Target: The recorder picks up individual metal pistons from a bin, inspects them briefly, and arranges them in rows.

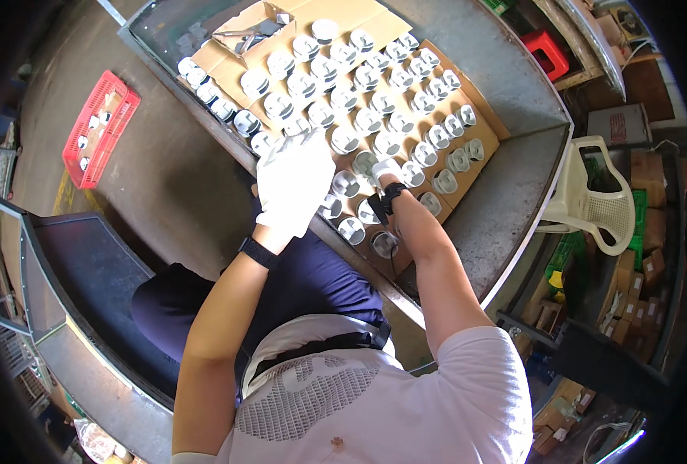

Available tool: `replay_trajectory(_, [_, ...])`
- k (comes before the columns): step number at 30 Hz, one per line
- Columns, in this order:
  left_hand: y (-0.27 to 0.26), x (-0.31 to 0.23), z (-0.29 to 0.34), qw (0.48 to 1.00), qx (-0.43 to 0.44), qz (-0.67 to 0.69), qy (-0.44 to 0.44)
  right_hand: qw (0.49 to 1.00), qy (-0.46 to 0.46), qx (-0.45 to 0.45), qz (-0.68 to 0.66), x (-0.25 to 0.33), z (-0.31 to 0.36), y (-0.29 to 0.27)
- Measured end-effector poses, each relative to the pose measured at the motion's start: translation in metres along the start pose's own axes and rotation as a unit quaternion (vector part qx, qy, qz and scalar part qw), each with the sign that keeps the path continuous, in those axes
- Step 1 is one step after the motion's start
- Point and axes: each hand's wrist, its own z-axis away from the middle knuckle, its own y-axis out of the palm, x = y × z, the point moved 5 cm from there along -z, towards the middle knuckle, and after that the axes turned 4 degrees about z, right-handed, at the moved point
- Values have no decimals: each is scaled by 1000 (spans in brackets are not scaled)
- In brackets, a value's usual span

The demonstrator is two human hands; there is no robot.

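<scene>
Many silvery metal pistons [345,139] stand in rows on a cardboard sheet [479,158] on the metal-topped bench. My left hand [293,182], in a white glove, is raised over the near left edge of these rows. Glare washes out its fingers, so its grip does not show. Lower and to the right, my right hand [387,170] is down among the pistons, also gloved, its fingers curled in. A piston [364,163] sits right against its left side; whether the fingers hold it is hidden. Dark bands circle both wrists.
An open cardboard box [255,35] with dark tools lies at the bench's far left. On the floor to the left stands a red crate [100,127] with several parts. A cream plastic chair [595,193] is at right, near shelves of small boxes [641,298]. A raised metal rim [564,147] edges the bench.
</scene>
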Motion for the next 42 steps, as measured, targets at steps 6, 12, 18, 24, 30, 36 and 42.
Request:
replay_trajectory(6, [-17, 31, 17, 995, 40, -81, -42, 990, -109, -71, -59, 96, 83, -129])
replay_trajectory(12, [-11, 20, 11, 997, 17, -77, -9, 982, -37, -50, -177, 65, 47, -97])
replay_trajectory(18, [-14, 21, 11, 996, 22, -86, -31, 951, 26, -108, -289, 60, 30, -80])
replay_trajectory(24, [-4, 22, 13, 994, 31, -103, 0, 893, -45, 99, -437, 43, 53, -142])
replay_trajectory(30, [-3, 19, 12, 995, 32, -92, -23, 929, -290, -205, -105, 25, 117, -240])
replay_trajectory(36, [0, 20, 17, 984, 120, -134, -18, 900, -297, -218, -235, 40, 180, -294])
replay_trajectory(42, [17, -9, 9, 830, 89, 503, -225, 863, -319, -208, -332, 32, 220, -315])
